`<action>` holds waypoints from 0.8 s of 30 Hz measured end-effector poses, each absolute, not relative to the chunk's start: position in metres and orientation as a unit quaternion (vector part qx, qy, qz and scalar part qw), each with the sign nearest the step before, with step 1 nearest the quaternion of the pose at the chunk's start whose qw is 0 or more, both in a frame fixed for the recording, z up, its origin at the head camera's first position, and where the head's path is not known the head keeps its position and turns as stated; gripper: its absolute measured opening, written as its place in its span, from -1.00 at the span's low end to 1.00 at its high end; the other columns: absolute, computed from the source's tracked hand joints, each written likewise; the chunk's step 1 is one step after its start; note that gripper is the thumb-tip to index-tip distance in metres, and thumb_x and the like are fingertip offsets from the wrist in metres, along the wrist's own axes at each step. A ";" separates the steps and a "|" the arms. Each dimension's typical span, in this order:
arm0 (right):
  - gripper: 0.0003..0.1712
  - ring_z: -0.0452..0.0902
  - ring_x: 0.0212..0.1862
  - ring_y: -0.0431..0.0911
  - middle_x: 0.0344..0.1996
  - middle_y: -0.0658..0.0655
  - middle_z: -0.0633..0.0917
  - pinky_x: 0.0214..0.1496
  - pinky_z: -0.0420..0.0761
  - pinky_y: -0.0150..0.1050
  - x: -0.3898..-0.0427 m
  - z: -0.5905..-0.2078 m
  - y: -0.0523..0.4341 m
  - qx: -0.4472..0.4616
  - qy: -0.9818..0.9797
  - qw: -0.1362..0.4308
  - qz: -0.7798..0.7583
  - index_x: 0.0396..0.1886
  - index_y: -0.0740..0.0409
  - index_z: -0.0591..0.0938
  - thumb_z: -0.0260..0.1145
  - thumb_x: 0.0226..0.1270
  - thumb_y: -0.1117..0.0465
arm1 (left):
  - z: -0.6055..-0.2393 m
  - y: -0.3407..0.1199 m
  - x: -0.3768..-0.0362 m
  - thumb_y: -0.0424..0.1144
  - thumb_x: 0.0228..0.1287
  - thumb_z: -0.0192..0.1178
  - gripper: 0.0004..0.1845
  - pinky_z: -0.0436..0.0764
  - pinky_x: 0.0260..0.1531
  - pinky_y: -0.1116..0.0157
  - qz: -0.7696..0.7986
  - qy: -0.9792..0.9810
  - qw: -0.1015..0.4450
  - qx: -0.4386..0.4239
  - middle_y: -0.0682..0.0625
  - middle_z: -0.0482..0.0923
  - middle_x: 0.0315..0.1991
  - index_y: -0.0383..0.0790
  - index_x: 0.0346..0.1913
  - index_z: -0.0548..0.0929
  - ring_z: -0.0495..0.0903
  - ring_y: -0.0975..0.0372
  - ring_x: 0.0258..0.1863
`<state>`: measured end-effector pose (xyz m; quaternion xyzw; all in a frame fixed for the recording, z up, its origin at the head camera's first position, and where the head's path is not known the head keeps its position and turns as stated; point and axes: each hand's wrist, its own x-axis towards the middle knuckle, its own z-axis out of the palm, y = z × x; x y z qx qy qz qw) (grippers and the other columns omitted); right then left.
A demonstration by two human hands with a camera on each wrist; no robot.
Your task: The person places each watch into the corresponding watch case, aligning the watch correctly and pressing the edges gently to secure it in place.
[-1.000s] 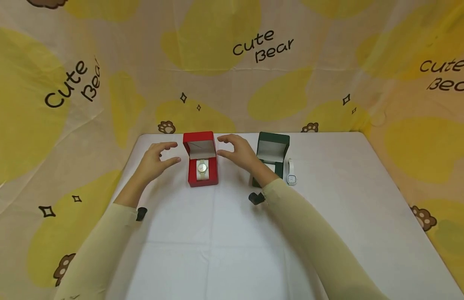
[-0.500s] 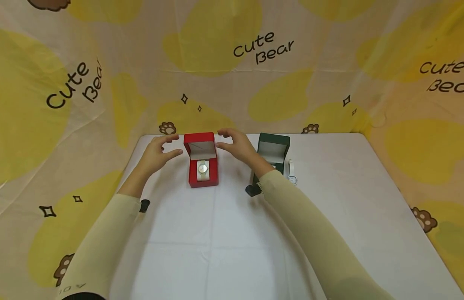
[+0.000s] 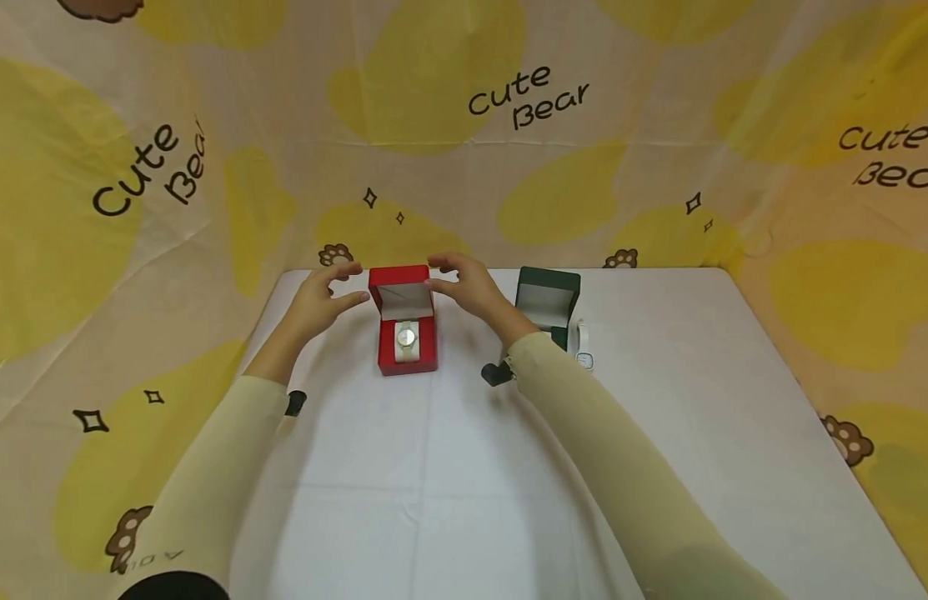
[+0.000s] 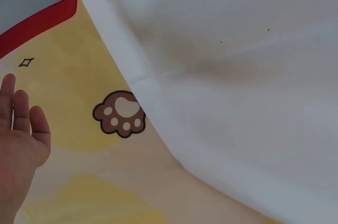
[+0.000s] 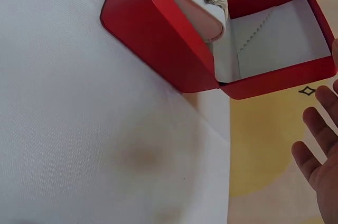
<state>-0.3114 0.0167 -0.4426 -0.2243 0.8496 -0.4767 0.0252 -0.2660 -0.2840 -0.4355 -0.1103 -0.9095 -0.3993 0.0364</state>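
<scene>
A red watch box point(image 3: 386, 358) stands on the white table with its lid raised. Inside it, a wristwatch point(image 3: 407, 337) with a pale strap is wrapped round a white cushion. My left hand point(image 3: 313, 302) is at the lid's left side, thumb tip right at its edge and fingers spread apart from the thumb. On the other side, my right hand point(image 3: 473, 289) has its thumb and fingertips right at the lid's right edge. The right wrist view shows the lid point(image 5: 288, 81) beside the right hand's loosely extended fingers point(image 5: 319, 129). Neither hand grips anything.
A dark green watch box point(image 3: 549, 279), lid raised, stands to the right, partly hidden by my right forearm. Beside it lies a white-strapped watch point(image 3: 584, 358). A patterned cloth point(image 3: 433, 183) hangs behind the table's point(image 3: 388, 442) far edge.
Both hands have moved slightly forward and inward, closing in on the red box's lid from either side. The boxes and watches have stayed in place.
</scene>
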 end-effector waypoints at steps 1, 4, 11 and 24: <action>-0.40 0.50 0.27 -0.05 0.23 0.00 0.64 0.42 0.43 -0.07 -0.312 -0.443 0.016 -0.222 0.849 0.027 -0.478 0.36 0.02 0.56 0.43 0.39 -0.01 | -0.436 -0.284 -0.267 -0.01 0.32 0.40 -0.32 0.38 0.34 -0.14 -0.400 -0.909 0.036 -0.111 -0.09 0.50 0.35 -0.14 0.44 0.47 0.38 0.00 0.35; -0.41 0.49 0.28 -0.06 0.22 0.00 0.65 0.43 0.42 -0.06 -0.312 -0.443 0.015 -0.218 0.849 0.029 -0.480 0.36 0.00 0.56 0.42 0.39 -0.03 | -0.437 -0.282 -0.271 -0.04 0.34 0.40 -0.33 0.37 0.35 -0.14 -0.403 -0.907 0.032 -0.113 -0.08 0.52 0.35 -0.12 0.44 0.47 0.39 0.01 0.35; -0.42 0.47 0.28 -0.07 0.21 -0.02 0.66 0.37 0.49 -0.02 -0.312 -0.439 0.014 -0.214 0.850 0.040 -0.480 0.35 -0.04 0.58 0.43 0.38 -0.03 | -0.437 -0.279 -0.277 -0.13 0.36 0.38 -0.41 0.36 0.34 -0.16 -0.403 -0.907 0.032 -0.121 -0.10 0.56 0.32 -0.13 0.41 0.51 0.42 0.00 0.33; -0.49 0.48 0.24 -0.06 0.14 -0.04 0.71 0.29 0.53 -0.06 -0.313 -0.438 0.014 -0.225 0.853 0.034 -0.469 0.28 -0.04 0.64 0.45 0.37 0.01 | -0.432 -0.278 -0.280 -0.19 0.40 0.34 -0.49 0.39 0.31 -0.17 -0.378 -0.916 0.021 -0.135 -0.17 0.57 0.28 -0.17 0.37 0.55 0.44 -0.05 0.33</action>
